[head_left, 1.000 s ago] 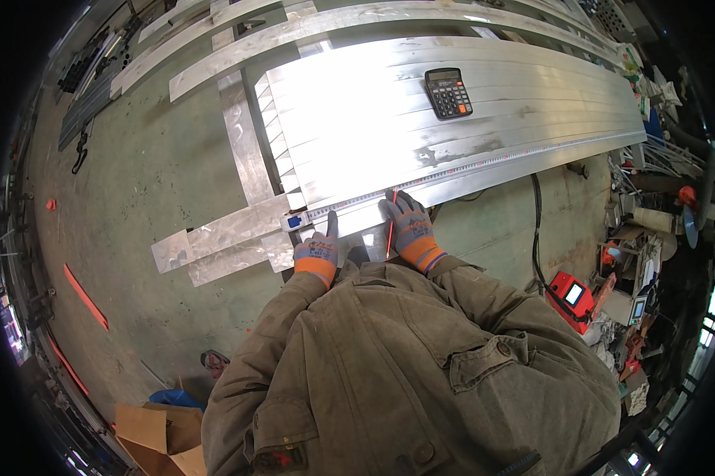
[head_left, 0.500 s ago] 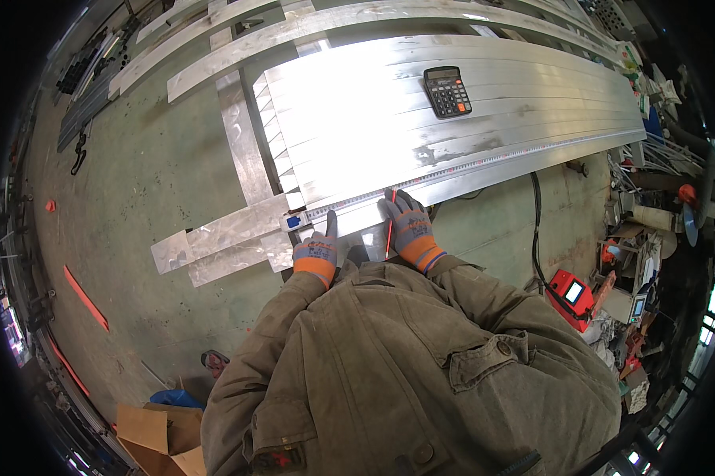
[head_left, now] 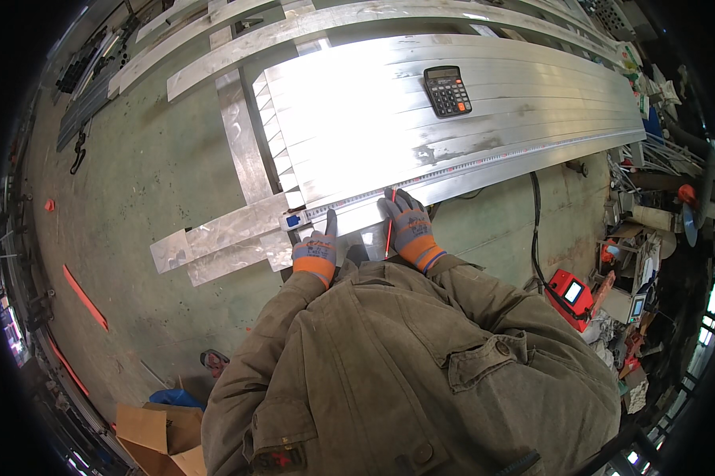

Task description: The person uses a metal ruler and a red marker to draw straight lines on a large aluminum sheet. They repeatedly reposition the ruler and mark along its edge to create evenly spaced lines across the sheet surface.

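Observation:
My right hand [head_left: 411, 228], in a grey and orange glove, is closed around a thin red pencil [head_left: 388, 236] at the near edge of the metal bars. My left hand [head_left: 316, 250], gloved alike, rests at the same edge, its index finger stretched toward the tape blade and apart from the thumb. Just beyond that finger lies a tape measure [head_left: 295, 220] with a white and blue case. Its blade [head_left: 461, 168] runs out far to the right along the silvery bars [head_left: 349, 119], which lie side by side. A black calculator [head_left: 448, 92] rests on them.
Shorter metal plates [head_left: 219, 246] jut out to the left. Long beams [head_left: 294, 36] cross the far side. A red device with a screen [head_left: 569, 294] stands at the right beside a hanging black cable [head_left: 536, 230]. An open cardboard box [head_left: 147, 432] is at the lower left.

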The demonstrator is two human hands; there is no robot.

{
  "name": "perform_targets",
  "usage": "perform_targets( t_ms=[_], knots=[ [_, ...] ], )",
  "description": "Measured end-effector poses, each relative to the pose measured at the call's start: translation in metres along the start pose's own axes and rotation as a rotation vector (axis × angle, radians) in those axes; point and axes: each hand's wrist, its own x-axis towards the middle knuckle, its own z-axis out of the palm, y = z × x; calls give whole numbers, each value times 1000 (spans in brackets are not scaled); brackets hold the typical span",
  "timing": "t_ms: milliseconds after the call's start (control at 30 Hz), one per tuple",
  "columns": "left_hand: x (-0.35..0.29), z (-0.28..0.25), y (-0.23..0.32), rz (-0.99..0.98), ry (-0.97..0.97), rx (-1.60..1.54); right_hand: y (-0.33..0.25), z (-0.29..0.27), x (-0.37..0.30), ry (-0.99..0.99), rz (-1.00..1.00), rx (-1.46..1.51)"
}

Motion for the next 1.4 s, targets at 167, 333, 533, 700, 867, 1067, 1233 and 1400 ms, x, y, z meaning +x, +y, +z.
perform_targets(
  t_ms=[167, 333, 533, 700, 867, 1067, 1233, 1400],
  knots=[
    [1, 1, -1, 9, -4, -21, -2, -2, -1, -25, 29, -29],
    [1, 0, -2, 16, -9, -35, -3, -2, -1, -28, 27, -33],
    [0, 2, -3, 42, 14, -23, 2, 5, -1, 18, -7, -4],
    [-1, 3, -3, 42, 44, 4, 3, 10, -1, 16, 1, -1],
    [0, -1, -1, 7, -10, -31, 2, 7, -1, -2, 5, -2],
    [0, 2, -2, 33, 28, -23, -3, -1, -1, -56, 55, -21],
    [1, 6, -4, 45, 38, -5, -4, -3, -1, -11, 35, 0],
    [2, 8, -4, 40, 44, 8, -5, -3, -2, 23, 22, 3]
  ],
)
